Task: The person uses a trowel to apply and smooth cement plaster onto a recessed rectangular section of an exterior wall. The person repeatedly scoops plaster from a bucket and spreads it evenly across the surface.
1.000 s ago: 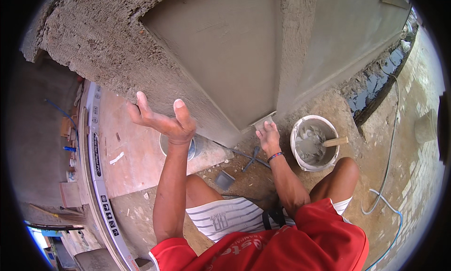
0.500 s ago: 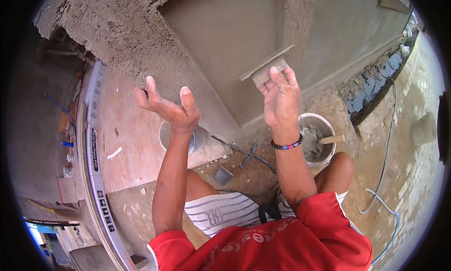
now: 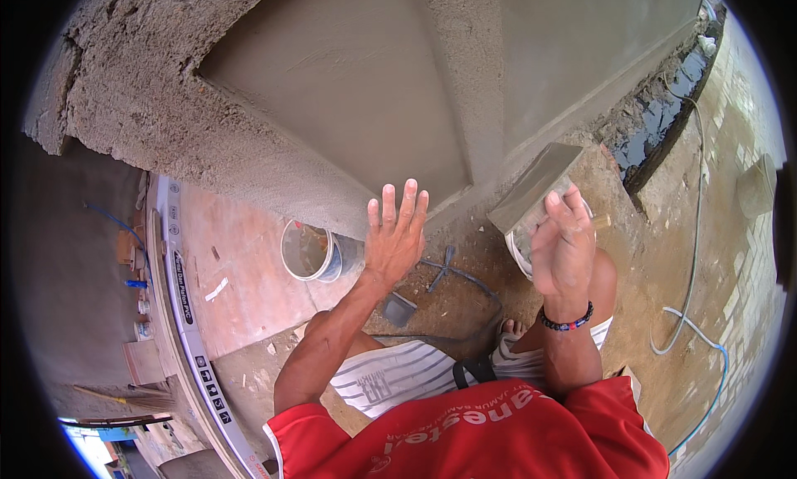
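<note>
My right hand (image 3: 560, 242) grips a flat grey plastering float (image 3: 535, 180), held below the smooth recessed concrete panels (image 3: 332, 72) with its flat face showing. My left hand (image 3: 394, 242) is open, fingers spread upward and back toward me, at the lower edge of the rough plastered structure (image 3: 141, 80); whether it touches the surface I cannot tell. A bucket (image 3: 519, 251) with a wooden handle in it sits behind my right hand, mostly hidden. Another white bucket (image 3: 292, 259) stands left of my left hand.
A pinkish board (image 3: 232, 288) and a long pale packaged strip (image 3: 191, 329) lie on the left. A small dark tool (image 3: 398, 309) lies near my legs. A trench of dark water (image 3: 652, 130), a loose hose (image 3: 697, 346) and a grey cylinder (image 3: 755, 184) are on the right.
My left hand has moved rightward and turned so its back shows. The float rose in my right hand, then moved down and rightward, over the bucket.
</note>
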Tool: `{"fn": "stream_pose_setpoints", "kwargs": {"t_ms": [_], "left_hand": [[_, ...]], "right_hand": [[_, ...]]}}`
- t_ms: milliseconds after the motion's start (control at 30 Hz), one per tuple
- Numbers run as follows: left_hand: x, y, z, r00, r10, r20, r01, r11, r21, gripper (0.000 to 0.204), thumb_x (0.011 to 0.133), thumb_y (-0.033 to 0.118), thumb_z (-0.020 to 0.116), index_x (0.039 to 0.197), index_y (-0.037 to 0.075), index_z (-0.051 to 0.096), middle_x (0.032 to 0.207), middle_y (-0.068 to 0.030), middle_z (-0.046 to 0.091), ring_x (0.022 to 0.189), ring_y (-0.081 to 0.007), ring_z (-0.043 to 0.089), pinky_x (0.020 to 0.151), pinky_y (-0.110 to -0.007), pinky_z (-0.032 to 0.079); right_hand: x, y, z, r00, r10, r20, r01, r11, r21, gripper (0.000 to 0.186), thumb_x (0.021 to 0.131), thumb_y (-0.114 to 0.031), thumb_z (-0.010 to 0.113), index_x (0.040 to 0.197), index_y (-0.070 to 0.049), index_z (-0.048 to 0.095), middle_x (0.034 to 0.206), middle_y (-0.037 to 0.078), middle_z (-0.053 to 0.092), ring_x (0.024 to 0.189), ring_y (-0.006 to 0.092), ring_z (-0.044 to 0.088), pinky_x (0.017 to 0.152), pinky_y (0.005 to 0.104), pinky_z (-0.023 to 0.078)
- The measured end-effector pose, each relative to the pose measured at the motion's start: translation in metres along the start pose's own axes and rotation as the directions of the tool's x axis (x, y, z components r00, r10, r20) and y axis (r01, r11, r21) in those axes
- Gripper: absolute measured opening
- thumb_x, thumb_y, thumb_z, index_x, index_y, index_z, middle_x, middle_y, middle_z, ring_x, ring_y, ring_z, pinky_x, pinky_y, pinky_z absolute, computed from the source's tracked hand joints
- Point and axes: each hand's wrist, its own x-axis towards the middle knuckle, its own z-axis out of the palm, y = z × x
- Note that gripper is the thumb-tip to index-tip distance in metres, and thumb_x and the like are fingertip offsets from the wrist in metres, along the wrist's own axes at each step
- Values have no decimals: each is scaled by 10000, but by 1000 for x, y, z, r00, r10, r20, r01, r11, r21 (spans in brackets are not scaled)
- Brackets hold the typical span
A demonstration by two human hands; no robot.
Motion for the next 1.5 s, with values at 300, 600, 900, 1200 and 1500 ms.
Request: {"fn": "stream_pose_setpoints", "kwargs": {"t_ms": [300, 600, 900, 1200, 1500], "left_hand": [[31, -34, 32, 983, 181, -6, -173, 950, 259, 643, 855, 342, 586, 1448, 192, 388, 1590, -40, 152, 1459, -318, 93, 1165, -489, 73], [38, -28, 24, 986, 135, 98, -155, 956, 247, 691, 886, 444, 562, 1482, 199, 315, 1589, -51, 128, 1449, -323, 101, 1164, -486, 89], [40, -26, 21, 983, 104, 152, -139, 960, 242, 689, 894, 455, 553, 1482, 189, 310, 1588, -76, 122, 1444, -326, 116, 1159, -482, 120], [41, -27, 19, 980, 117, 161, -154, 958, 242, 674, 888, 462, 560, 1460, 178, 341, 1580, -90, 137, 1438, -339, 120, 1155, -500, 114], [42, -26, 16, 976, 123, 182, -167, 954, 249, 673, 898, 462, 544, 1472, 189, 323, 1584, -87, 116, 1440, -342, 106, 1157, -504, 87]], "right_hand": [[6, -1, -12, 1000, 19, -1, -19, 997, 69, 302, 920, -117, 578, 1198, -45, 485, 1081, 39, 601, 937, 133, 569, 778, 289, 444], [9, -4, -23, 1000, 19, -16, -17, 995, 99, 293, 919, -120, 582, 1188, -47, 491, 1057, 34, 595, 895, 127, 551, 764, 288, 437], [9, -3, -26, 999, 43, -23, -39, 992, 122, 275, 924, -112, 573, 1182, -50, 500, 1087, 39, 610, 943, 134, 580, 806, 279, 460], [10, 0, -31, 999, 44, 10, -45, 990, 134, 300, 922, -102, 575, 1204, -42, 492, 1166, 76, 601, 1071, 192, 583, 943, 344, 457], [11, 4, -32, 999, 48, 4, -49, 989, 138, 332, 915, -93, 586, 1222, -30, 478, 1161, 81, 597, 1083, 192, 579, 954, 353, 456]]}}
